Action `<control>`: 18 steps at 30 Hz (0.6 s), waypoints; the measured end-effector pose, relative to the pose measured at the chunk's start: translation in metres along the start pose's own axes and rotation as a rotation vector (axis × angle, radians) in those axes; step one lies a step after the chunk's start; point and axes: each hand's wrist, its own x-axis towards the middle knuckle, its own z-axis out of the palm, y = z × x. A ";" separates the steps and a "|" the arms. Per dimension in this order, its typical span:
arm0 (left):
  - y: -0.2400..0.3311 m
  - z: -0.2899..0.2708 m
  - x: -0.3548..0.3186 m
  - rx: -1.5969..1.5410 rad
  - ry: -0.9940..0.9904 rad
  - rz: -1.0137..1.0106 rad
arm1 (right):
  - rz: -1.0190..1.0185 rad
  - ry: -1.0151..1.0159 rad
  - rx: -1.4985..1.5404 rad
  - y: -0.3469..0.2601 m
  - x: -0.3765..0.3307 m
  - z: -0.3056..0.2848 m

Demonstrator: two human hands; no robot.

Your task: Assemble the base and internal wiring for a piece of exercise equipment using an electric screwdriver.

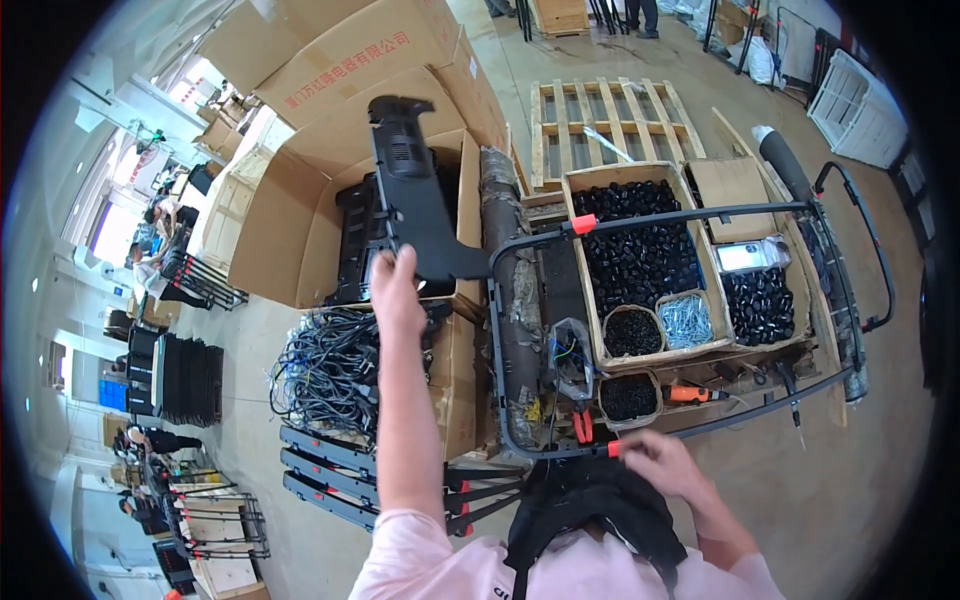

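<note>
Black plastic formed the panel [412,185], tilted above the open carton [285,215], with the left grip [397,290] clamped on its lower left edge. Holding it well seemed to call for a firm pinch and a steady wrist, since its lower right corner lay close to the black frame [700,213] and could have scraped it. The right grip [662,463] was at the red clip [614,449] on the frame's near side, a sensible spot for steadying; whether it was clamped or merely resting there, I could not tell.
</note>
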 end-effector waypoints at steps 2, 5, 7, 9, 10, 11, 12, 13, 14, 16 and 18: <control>0.001 0.010 -0.073 -0.160 0.079 -0.088 | -0.183 0.139 0.000 -0.023 0.042 0.006; -0.044 0.003 -0.165 -0.360 0.032 -0.194 | -0.308 0.219 0.011 -0.026 0.123 0.022; -0.069 -0.001 -0.225 -0.520 0.003 -0.299 | -0.236 0.141 0.084 -0.036 0.159 0.031; -0.103 -0.019 -0.272 -0.498 -0.080 -0.381 | -0.129 0.004 0.250 -0.045 0.178 0.049; -0.107 -0.020 -0.289 -0.514 -0.084 -0.458 | -0.127 0.000 0.237 -0.034 0.186 0.058; -0.118 -0.028 -0.301 -0.530 -0.111 -0.486 | -0.097 -0.027 0.378 -0.019 0.192 0.071; -0.127 -0.037 -0.306 -0.286 -0.148 -0.479 | -0.062 -0.053 0.518 -0.005 0.194 0.082; -0.126 -0.043 -0.306 -0.043 -0.186 -0.467 | -0.058 -0.059 0.502 0.001 0.193 0.087; -0.124 -0.047 -0.309 -0.057 -0.178 -0.469 | -0.034 -0.077 0.547 0.007 0.192 0.091; -0.117 -0.055 -0.318 0.747 -0.076 -0.053 | 0.014 -0.118 0.628 0.014 0.190 0.102; -0.132 -0.062 -0.321 0.681 -0.070 -0.076 | 0.027 -0.123 0.615 0.016 0.193 0.109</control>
